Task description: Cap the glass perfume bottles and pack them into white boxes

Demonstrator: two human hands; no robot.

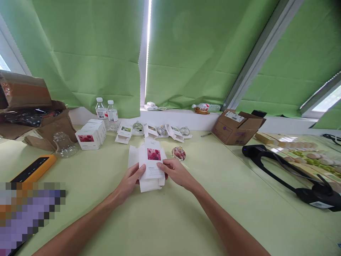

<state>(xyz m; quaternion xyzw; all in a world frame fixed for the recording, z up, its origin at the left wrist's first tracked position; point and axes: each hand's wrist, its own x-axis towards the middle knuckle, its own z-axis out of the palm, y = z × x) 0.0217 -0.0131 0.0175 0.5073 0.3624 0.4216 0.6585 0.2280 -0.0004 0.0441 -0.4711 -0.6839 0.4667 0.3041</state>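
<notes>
Around mid-frame, left grip (132, 177) and right grip (175, 172) grasp a white carton (152, 166), a floral ornament (178, 153) to its right.

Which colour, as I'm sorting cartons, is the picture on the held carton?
The picture is mostly deep pink in the head view.

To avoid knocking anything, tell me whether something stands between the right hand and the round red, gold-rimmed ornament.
Nothing visible stands between the right hand and the round red, gold-rimmed ornament just beyond it on the pale green tabletop; that hand holds an open white cardboard carton.
</notes>
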